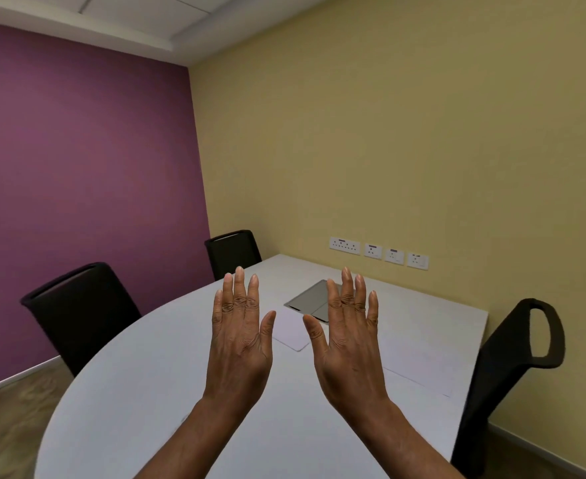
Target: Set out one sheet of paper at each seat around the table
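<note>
Paper lies in two places on the pale grey table (146, 392): a middle sheet (289, 335) shows between the two raised hands, and a second sheet (422, 364), faint against the tabletop, lies flat in front of the right chair (505, 375). Whether the middle sheet is a single page or a thin stack cannot be told, since the hands cover part of it. Judging from this, the task looks barely begun: one seat appears served, while the table in front of the left chair (84, 316) and the far chair (232, 254) shows no paper, so those seats likely remain, along with the near rounded end where the person stands. The left hand (239, 337) and the right hand (348, 340) are both held up above the table with their backs to the camera, fingers straight and slightly spread, grasping nothing and touching nothing. Just beyond the middle sheet, a grey cable hatch (307, 297) is set flush into the tabletop; its lid is closed, so whatever is inside is hidden. No tray, box or other holder is in view. All three chairs are black and pushed close to the table. A row of wall sockets (377, 252) sits on the yellow wall (388, 133) behind the table's far edge, and a purple wall (77, 150) fills the left side.
</note>
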Motion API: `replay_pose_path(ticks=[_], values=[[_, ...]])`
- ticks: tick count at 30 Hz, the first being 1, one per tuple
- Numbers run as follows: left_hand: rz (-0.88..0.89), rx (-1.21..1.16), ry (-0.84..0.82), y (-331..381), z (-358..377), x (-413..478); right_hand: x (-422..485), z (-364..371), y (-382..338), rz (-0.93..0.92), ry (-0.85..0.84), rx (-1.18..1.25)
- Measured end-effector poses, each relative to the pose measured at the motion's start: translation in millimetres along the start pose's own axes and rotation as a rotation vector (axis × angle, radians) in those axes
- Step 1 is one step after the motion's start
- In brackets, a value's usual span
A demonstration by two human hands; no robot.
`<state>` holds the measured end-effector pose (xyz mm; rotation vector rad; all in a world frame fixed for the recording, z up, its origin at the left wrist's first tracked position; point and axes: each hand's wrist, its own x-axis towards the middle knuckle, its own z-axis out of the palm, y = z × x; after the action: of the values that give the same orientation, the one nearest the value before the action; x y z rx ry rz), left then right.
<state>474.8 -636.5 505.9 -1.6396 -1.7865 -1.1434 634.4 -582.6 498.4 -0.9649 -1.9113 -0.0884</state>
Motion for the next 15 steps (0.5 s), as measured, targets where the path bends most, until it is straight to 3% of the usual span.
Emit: replay_pose_path(ticks=[15], values=[[-0.014,0.098,0.110,-73,-87,-19,14,36,-114,-0.083,0.003,0.021]])
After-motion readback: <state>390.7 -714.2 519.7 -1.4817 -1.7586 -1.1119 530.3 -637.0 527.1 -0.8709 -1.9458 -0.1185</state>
